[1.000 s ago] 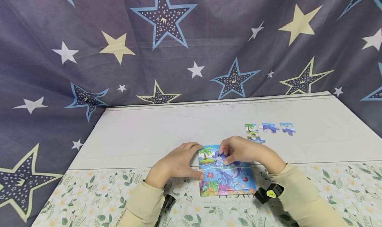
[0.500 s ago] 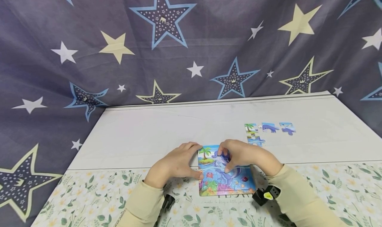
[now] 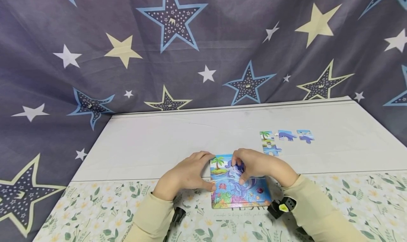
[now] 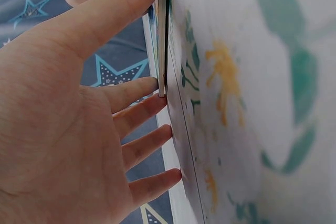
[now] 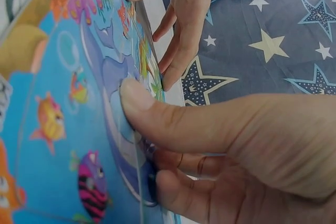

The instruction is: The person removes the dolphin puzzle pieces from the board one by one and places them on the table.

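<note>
A square jigsaw puzzle board [image 3: 259, 194] with a dolphin and sea picture lies flat before me. At its left side my left hand [image 3: 186, 173] rests with fairly straight fingers. The left wrist view shows its thumb [image 4: 123, 6] on the board's edge and its index finger at a corner, other fingertips down on the table. Over the board's upper middle my right hand [image 3: 255, 164] is bent, thumb and fingertips pinching at a puzzle piece within the dolphin picture. In the right wrist view the right thumb [image 5: 168, 121] presses the printed surface; the fingers partly hide the piece's outline.
Behind the board, on the white cloth [image 3: 178, 139], lie loose pieces: a palm tree piece [image 3: 266, 136], a dolphin piece [image 3: 286, 135], another blue piece [image 3: 306, 136] and one more piece [image 3: 271, 150]. A flowered cloth [image 3: 105, 206] covers the front. A star-patterned curtain [image 3: 190, 69] stands behind.
The right thumb has slid slightly toward the near side of the board, and the right wrist has shifted a little left. The left hand holds its place; the loose pieces have not moved.
</note>
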The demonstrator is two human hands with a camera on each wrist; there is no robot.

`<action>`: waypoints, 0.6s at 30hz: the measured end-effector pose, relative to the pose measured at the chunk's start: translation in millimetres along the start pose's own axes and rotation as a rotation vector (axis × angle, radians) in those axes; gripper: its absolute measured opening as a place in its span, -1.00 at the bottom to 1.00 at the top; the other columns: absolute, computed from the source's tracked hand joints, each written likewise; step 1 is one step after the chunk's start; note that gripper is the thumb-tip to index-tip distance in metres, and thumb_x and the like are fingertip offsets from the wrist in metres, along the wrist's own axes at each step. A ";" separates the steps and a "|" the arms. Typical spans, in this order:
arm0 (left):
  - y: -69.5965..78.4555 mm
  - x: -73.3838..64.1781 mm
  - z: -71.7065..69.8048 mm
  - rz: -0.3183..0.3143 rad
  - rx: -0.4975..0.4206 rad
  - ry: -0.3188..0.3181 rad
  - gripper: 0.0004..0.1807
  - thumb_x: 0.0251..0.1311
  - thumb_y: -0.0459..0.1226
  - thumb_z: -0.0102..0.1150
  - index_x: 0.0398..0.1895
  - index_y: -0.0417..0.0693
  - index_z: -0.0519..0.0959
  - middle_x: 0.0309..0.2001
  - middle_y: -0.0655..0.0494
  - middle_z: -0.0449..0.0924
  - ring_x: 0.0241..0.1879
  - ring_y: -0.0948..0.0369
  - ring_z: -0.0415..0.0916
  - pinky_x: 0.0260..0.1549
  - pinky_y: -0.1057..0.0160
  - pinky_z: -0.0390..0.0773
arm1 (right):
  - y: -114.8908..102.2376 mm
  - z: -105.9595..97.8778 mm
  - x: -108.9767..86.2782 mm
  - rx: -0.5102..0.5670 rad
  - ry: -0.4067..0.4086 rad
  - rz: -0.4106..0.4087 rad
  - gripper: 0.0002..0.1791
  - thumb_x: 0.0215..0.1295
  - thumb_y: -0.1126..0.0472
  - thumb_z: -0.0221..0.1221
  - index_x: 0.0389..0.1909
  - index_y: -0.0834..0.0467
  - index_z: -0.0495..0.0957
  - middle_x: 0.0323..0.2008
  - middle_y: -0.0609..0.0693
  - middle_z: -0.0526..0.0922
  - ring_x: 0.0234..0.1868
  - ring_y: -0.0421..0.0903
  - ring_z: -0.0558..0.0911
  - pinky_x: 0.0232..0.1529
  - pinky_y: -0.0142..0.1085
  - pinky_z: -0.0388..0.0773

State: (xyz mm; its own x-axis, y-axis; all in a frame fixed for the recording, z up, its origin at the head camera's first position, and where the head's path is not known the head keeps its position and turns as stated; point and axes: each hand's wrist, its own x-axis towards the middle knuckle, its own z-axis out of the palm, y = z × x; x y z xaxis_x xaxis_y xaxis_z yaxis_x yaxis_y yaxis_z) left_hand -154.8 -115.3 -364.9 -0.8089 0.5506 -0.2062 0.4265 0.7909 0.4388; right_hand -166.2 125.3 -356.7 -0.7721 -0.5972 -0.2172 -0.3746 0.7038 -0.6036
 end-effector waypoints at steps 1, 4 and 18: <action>0.2 0.3 -0.1 -0.001 0.000 -0.001 0.04 -0.03 0.10 0.49 0.48 -0.09 0.24 0.44 0.01 0.21 0.44 -0.01 0.11 0.37 -0.06 0.21 | 0.9 -0.4 0.2 -0.003 0.000 -0.007 -0.55 -0.06 0.28 0.53 -0.19 0.16 0.49 -0.32 -0.01 0.41 -0.32 -0.12 0.38 -0.28 -0.26 0.40; 0.3 0.8 0.2 -0.008 0.003 -0.005 0.04 -0.02 0.10 0.48 0.50 -0.05 0.23 0.45 0.03 0.19 0.44 -0.01 0.10 0.37 -0.06 0.21 | 2.9 -0.9 0.8 -0.006 0.003 -0.023 -0.54 -0.06 0.28 0.53 -0.22 0.15 0.47 -0.34 -0.02 0.41 -0.33 -0.12 0.37 -0.29 -0.26 0.39; 1.1 0.2 -0.5 -0.026 0.007 -0.008 0.03 -0.01 0.10 0.48 0.50 -0.02 0.23 0.46 0.04 0.18 0.45 -0.01 0.09 0.37 -0.08 0.21 | 0.7 -2.4 -1.2 -0.008 -0.025 -0.045 -0.53 -0.01 0.30 0.51 -0.20 0.15 0.40 -0.35 -0.02 0.41 -0.40 -0.14 0.35 -0.35 -0.30 0.35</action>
State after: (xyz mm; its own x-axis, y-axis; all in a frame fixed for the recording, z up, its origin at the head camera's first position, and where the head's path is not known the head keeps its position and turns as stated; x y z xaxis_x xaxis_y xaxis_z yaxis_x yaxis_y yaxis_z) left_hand -154.7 -114.5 -364.1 -0.8162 0.5324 -0.2246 0.4086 0.8066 0.4271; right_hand -166.8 127.5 -355.1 -0.7410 -0.6381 -0.2091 -0.4131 0.6787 -0.6072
